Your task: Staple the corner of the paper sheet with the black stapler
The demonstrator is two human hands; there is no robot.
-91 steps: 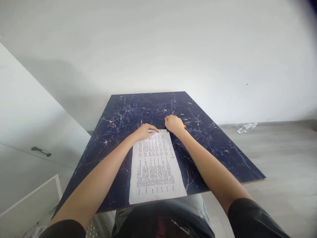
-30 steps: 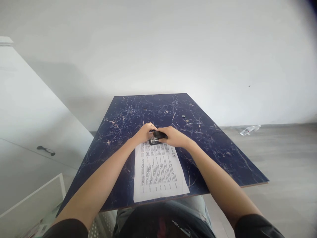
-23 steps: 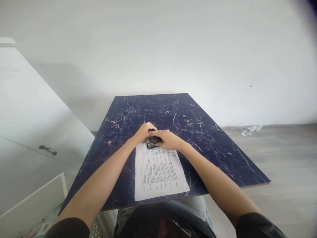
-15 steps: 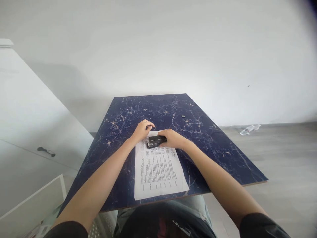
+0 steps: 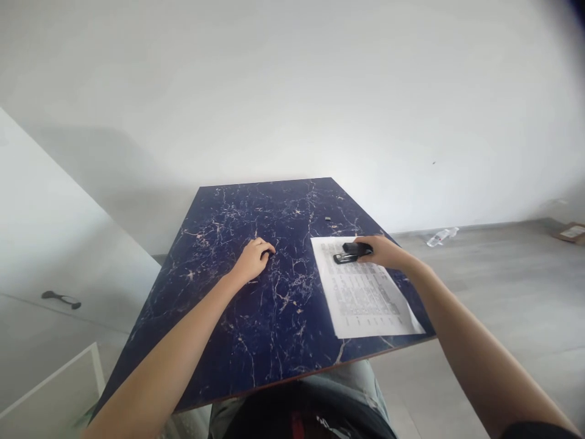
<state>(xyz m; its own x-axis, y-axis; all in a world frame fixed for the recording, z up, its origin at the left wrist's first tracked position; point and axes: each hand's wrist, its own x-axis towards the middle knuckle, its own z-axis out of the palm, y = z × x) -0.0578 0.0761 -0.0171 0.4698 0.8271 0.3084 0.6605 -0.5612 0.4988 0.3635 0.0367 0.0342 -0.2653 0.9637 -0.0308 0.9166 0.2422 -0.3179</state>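
At the right side of the table lie the printed sheets (image 5: 365,299), their near right corner lifting a little. On their far part is a black stapler (image 5: 347,258), tilted on its side, with my right hand (image 5: 377,250) wrapped round its right end. That hand rests over the right edge of the paper. My left hand (image 5: 255,259) is on the bare tabletop, left of the sheets and apart from them. Its fingers are loosely bent, with a gap between thumb and forefinger, and I see nothing held there.
Beyond the paper, a small dark block (image 5: 328,218) lies on the blue marbled table (image 5: 274,329). A white cabinet with a dark handle (image 5: 61,299) stands at left. A clear plastic bottle (image 5: 442,236) and a cardboard box (image 5: 569,233) are on the floor at right.
My right hand, the stapler and the sheets have moved right across the table. My left hand has come off the paper's edge and lies slightly lower and further left.
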